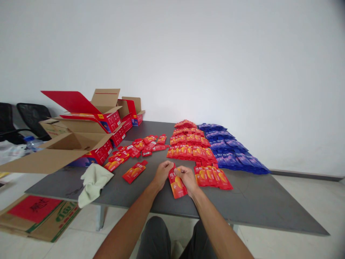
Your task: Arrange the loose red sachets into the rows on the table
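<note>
Red pouch (178,187), glossy and flat, white 纯 legible and the next character partly covered, is my dial's hub, over the grey surface (258,205). I see open cardboard boxes (104,153) with red printed walls at ten o'clock, a crumpled pale cloth (94,181) at nine, loose pouches (118,160) at ten. The left hand (162,174) pinches the hub's top; the right hand (188,178) grips its upper right side. Stacked red pouches (188,151) lie at twelve, blue pouches (231,158) at two, fine print unreadable.

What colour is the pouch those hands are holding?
Mostly red: the pouch has orange-yellow and white printing, seen in the head view.
</note>
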Action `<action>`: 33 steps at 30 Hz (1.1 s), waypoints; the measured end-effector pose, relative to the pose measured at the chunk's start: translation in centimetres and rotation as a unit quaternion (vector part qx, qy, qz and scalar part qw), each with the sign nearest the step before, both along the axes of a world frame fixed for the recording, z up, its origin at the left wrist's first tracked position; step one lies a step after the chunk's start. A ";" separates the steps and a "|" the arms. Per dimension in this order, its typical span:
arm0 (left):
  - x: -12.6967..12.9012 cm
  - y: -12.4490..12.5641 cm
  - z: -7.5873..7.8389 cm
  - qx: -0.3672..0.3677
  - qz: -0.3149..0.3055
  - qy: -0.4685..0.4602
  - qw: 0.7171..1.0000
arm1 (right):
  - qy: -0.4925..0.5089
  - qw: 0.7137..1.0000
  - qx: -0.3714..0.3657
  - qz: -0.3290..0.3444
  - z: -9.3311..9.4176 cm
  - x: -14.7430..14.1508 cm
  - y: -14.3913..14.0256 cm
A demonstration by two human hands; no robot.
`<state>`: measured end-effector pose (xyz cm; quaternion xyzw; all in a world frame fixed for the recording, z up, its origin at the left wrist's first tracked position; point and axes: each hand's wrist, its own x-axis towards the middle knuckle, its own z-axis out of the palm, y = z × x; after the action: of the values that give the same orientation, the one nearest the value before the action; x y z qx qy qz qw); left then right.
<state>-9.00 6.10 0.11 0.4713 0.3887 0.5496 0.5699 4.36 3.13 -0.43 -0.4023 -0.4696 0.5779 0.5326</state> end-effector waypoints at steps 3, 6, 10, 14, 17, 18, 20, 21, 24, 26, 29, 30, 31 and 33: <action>-0.2 -0.1 0.6 -0.014 0.003 0.001 1.000 | 0.010 1.000 0.003 -0.005 -0.1 -0.1 0.1; -0.4 -0.2 0.6 -0.026 -0.011 0.001 1.000 | 0.022 0.999 0.020 -0.021 -0.1 -0.1 0.2; -0.7 -0.3 -0.1 -0.031 -0.063 0.028 0.997 | 0.019 0.998 0.037 -0.049 -0.2 0.0 0.4; -0.7 -0.1 -0.8 -0.039 -0.075 0.060 0.995 | 0.036 0.998 0.018 -0.048 -0.4 0.1 0.5; -0.6 0.1 -1.0 -0.041 -0.096 0.063 0.993 | 0.060 0.998 0.009 -0.021 -0.5 0.1 0.4; -0.5 0.2 -1.0 -0.040 -0.105 0.063 0.992 | 0.066 0.998 0.008 -0.009 -0.5 0.1 0.4; -0.5 0.2 -1.0 -0.035 -0.116 0.064 0.991 | 0.074 0.997 0.002 0.005 -0.5 0.1 0.4; -0.5 0.1 -0.9 -0.030 -0.116 0.069 0.990 | 0.077 0.997 -0.002 0.004 -0.6 0.1 0.5; -0.5 -0.2 -0.5 -0.009 -0.110 0.103 0.989 | 0.081 0.996 -0.015 -0.031 -0.7 0.1 0.7; -0.5 -0.4 -0.3 0.006 -0.107 0.135 0.985 | 0.074 0.995 -0.012 -0.070 -0.8 0.0 0.9; -0.4 -0.4 -0.3 0.021 -0.074 0.157 0.985 | 0.049 0.994 -0.003 -0.098 -0.7 0.0 0.8; -0.4 -0.4 -0.3 0.025 -0.057 0.155 0.986 | 0.037 0.995 -0.001 -0.090 -0.6 -0.1 0.8; -0.4 -0.3 -0.4 0.030 -0.042 0.151 0.987 | 0.023 0.997 0.001 -0.080 -0.6 -0.1 0.7; -0.3 -0.1 -0.7 0.040 -0.024 0.144 0.988 | -0.007 0.998 0.012 -0.069 -0.6 -0.1 0.6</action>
<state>-9.32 5.97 -0.59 0.5770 0.4332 0.4769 0.5019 4.26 3.77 -1.00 -0.4313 -0.4516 0.5313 0.5725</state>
